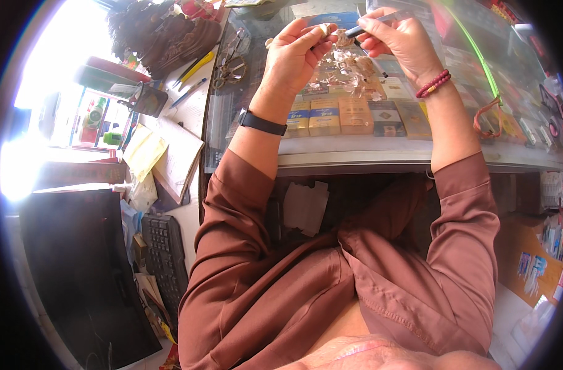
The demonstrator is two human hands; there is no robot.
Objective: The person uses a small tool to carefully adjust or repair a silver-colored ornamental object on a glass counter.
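Observation:
Both my hands are raised above a glass-topped counter. My left hand point(298, 54), with a dark band on its wrist, pinches a small pale piece point(325, 29) between thumb and fingers. Close by on the right, my right hand point(397, 38), wearing a red bead bracelet, is closed around a slim dark tool point(354, 32). The tool's tip points left toward the pale piece; whether they touch I cannot tell, nor what kind of tool it is. Under the hands lies a loose heap of pale, curled shavings point(350, 69) on the glass.
Small boxes point(324, 117) stand in rows beneath the glass. A yellow box cutter point(195, 68), a pen point(187, 92), papers point(176, 154) and a black keyboard point(163, 253) lie at the left, beside a dark monitor point(78, 277). Eyeglasses point(231, 69) rest on the counter's left side; a green cord point(475, 52) crosses its right.

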